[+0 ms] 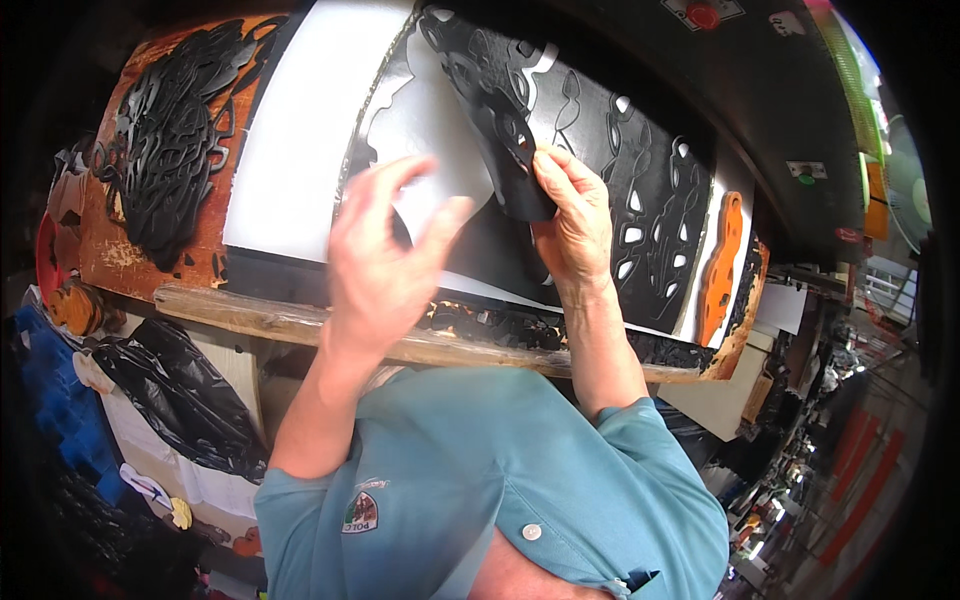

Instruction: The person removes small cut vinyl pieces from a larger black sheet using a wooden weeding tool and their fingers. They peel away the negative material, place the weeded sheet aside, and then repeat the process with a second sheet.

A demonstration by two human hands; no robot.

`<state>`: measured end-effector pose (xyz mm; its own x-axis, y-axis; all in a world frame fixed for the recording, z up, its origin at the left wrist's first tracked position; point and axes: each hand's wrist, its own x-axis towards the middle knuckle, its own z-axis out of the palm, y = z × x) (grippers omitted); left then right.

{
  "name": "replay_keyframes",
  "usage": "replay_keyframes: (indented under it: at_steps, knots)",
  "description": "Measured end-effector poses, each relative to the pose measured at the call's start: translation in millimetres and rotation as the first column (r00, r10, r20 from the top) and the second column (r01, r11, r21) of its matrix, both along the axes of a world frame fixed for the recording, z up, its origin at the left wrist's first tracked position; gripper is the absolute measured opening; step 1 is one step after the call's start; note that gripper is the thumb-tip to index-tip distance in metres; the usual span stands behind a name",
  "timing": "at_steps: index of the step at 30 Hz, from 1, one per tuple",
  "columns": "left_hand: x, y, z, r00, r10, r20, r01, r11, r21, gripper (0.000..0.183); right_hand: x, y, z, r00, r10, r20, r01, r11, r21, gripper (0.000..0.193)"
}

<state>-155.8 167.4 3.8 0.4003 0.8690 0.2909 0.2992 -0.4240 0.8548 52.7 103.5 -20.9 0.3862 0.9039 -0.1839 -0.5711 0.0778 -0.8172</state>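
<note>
My right hand (575, 215) pinches the near end of a black sheet strip (505, 125) with cut-out holes. That strip is lifted and folded up off the work surface. Left of it, my left hand (380, 250) hovers with thumb and fingers apart, holding nothing; motion blurs it. Beneath both hands lies a white board (295, 140), partly covered by black sheet material. To the right of my right hand, a larger black sheet (590, 160) is full of leaf-like and looped cut-outs, with white showing through the holes.
A heap of black cut pieces (170, 150) lies on worn wood at the left. An orange cutting die (718, 270) stands at the board's right end. A wooden rail (450, 350) runs along the near edge. Dark machine housing (760, 100) overhangs the far right.
</note>
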Motion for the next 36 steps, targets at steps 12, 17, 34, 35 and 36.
replay_keyframes:
  at_steps: [12, 17, 34, 35, 36]
  knots:
    - [69, 19, -24, 0.979, -0.147, 0.141, 0.131, 0.984, 0.118, 0.013, -14, 6, 19, 0.896, -0.04, 0.443, 0.062, 0.997, -0.034, 0.023]
    - [67, 20, -30, 0.968, -0.147, 0.204, 0.138, 0.989, 0.061, 0.01, -19, 6, 24, 0.524, 0.115, 0.844, 0.049, 0.985, -0.165, 0.012]
    - [-63, 81, -35, 0.933, 0.279, 0.229, -0.174, 0.903, -0.393, 0.029, 96, -15, 28, 0.875, -0.435, 0.21, 0.474, 0.858, -0.198, 0.031]
    - [-50, 69, -31, 0.963, 0.19, 0.189, -0.13, 0.948, -0.291, 0.027, 87, -15, 22, 0.936, -0.336, 0.106, 0.35, 0.921, -0.174, 0.034]
    - [-33, 51, -26, 0.96, 0.191, 0.207, -0.129, 0.952, -0.279, 0.026, 79, -14, 18, 0.942, -0.297, 0.157, 0.32, 0.934, -0.156, 0.037]
